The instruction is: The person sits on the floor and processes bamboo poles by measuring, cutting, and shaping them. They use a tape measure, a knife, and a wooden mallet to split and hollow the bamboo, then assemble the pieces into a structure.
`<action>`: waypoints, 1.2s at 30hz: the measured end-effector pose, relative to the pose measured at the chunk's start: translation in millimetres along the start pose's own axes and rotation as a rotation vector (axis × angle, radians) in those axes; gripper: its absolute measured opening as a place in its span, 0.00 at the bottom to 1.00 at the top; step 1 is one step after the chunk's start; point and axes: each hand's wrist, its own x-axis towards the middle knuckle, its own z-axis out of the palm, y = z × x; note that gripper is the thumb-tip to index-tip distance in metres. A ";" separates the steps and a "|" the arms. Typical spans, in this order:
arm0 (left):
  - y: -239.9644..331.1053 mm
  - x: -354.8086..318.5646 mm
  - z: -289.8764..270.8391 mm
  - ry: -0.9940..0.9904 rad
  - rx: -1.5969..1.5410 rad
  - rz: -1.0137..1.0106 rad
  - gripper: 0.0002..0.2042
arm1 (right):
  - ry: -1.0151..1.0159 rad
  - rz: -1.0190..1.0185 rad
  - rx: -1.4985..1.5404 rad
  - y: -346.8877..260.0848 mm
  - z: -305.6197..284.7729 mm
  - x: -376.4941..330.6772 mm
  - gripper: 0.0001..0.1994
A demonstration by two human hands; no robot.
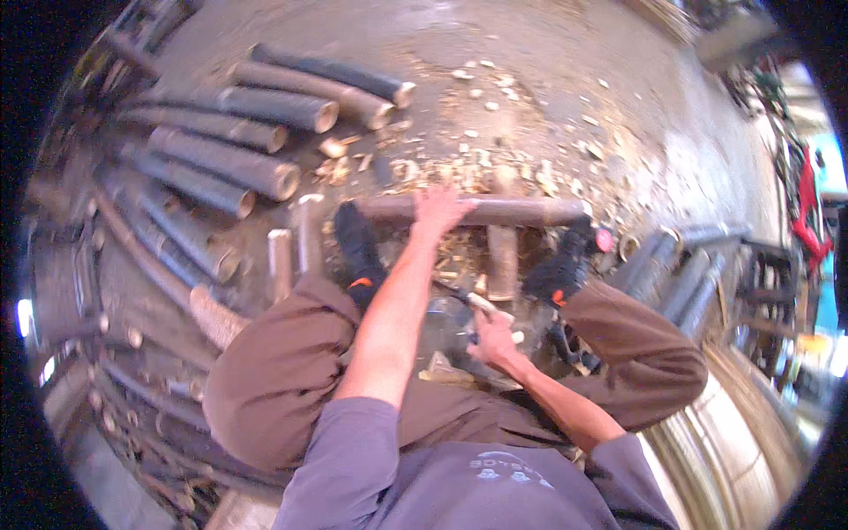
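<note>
Left arm stretched straight forward, the left hand (441, 212) lies over the pole (521, 211), too blurred to tell whether it grips. Right arm bent, the right hand (495, 341) clasps a tool (481, 304) nearer the body. The pole lies crosswise between the feet (556, 269); chips (543, 177) scatter beyond.

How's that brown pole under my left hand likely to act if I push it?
The pole looks round, so it would probably tend to roll, though your left hand resting on it may steady it. Its thick, straight, woody body suggests it should stay stiff rather than bend.
</note>
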 end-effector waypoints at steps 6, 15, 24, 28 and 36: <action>-15.9 -9.6 -3.1 -0.022 -0.105 -0.060 0.34 | 0.191 0.144 0.549 -22.5 -94.3 -11.7 0.27; -4.3 -4.9 -4.2 -0.023 -0.119 -0.043 0.33 | 0.741 0.029 0.506 -42.2 -142.3 77.5 0.27; -11.0 -6.3 7.2 0.064 -0.055 -0.006 0.31 | 0.382 0.111 0.426 -38.0 -107.4 118.0 0.20; -12.1 -9.1 8.1 0.085 -0.044 0.007 0.30 | 0.291 0.153 0.372 -42.4 -112.6 118.0 0.20; -3.9 1.1 6.9 -0.051 -0.156 0.060 0.27 | -0.043 0.114 0.263 -3.5 -106.2 86.8 0.19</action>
